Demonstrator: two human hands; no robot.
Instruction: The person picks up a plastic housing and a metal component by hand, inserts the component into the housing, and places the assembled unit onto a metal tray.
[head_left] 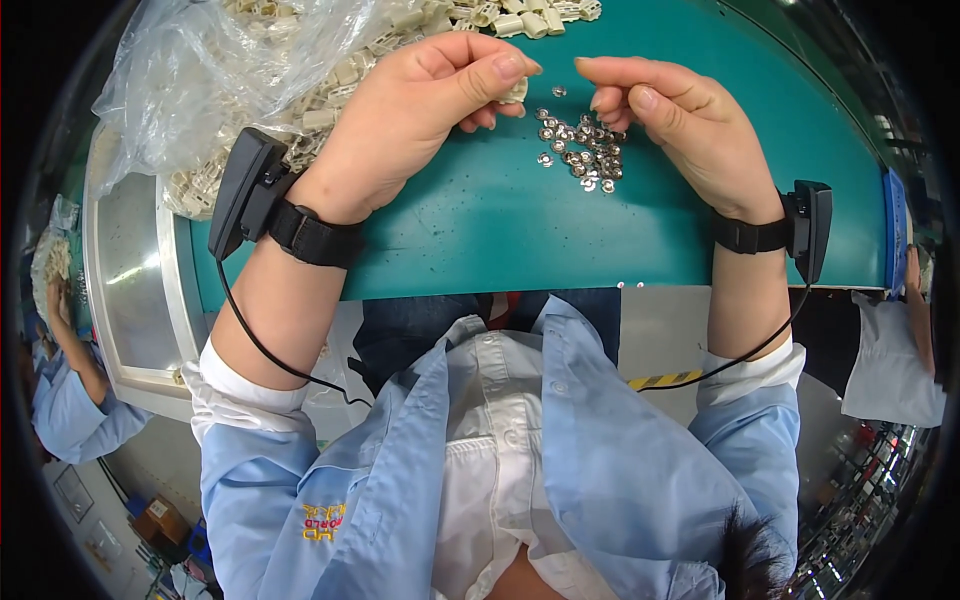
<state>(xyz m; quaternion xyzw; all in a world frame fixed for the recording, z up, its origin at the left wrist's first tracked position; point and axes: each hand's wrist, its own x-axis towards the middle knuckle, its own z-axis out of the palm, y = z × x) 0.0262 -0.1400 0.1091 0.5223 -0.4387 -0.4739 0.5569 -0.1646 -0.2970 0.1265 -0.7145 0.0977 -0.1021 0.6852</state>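
My left hand (pixel 440 90) is closed around a small cream plastic part (pixel 515 92), gripped between thumb and fingers; only the part's end shows. Across a narrow gap, my right hand (pixel 685 115) hovers over the right side of a loose pile of small round metal pieces (pixel 590 150). Its index finger points toward the left hand, while the other fingers curl in near the thumb. Whatever those fingers may hold is hidden. The shiny pieces lie scattered on the green tabletop (pixel 480 225), between and just below the two hands.
Many cream plastic parts (pixel 320 118) are heaped at the left, partly under a clear plastic bag (pixel 230 70). More cream parts (pixel 530 18) lie at the far edge. A white-framed panel (pixel 135 290) borders the table's left. Another person's arm (pixel 80 345) shows at far left.
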